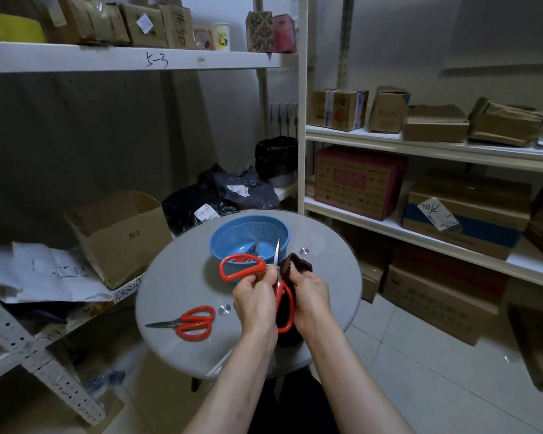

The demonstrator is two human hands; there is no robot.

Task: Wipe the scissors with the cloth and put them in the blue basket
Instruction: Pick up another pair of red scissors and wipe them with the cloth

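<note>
Wiping looked the step in hand — the left grip (254, 297) pinched the spread-open scissors (225, 272) at the blue basket's (229, 228) near rim, the right grip (311, 292) clutched the cloth (297, 266) beside the raised blade — so rubbing that blade, then basketing, seemingly came next.

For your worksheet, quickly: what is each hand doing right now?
Left hand: grips the red-handled metal scissors.
Right hand: holds the dark brown cloth.
</note>
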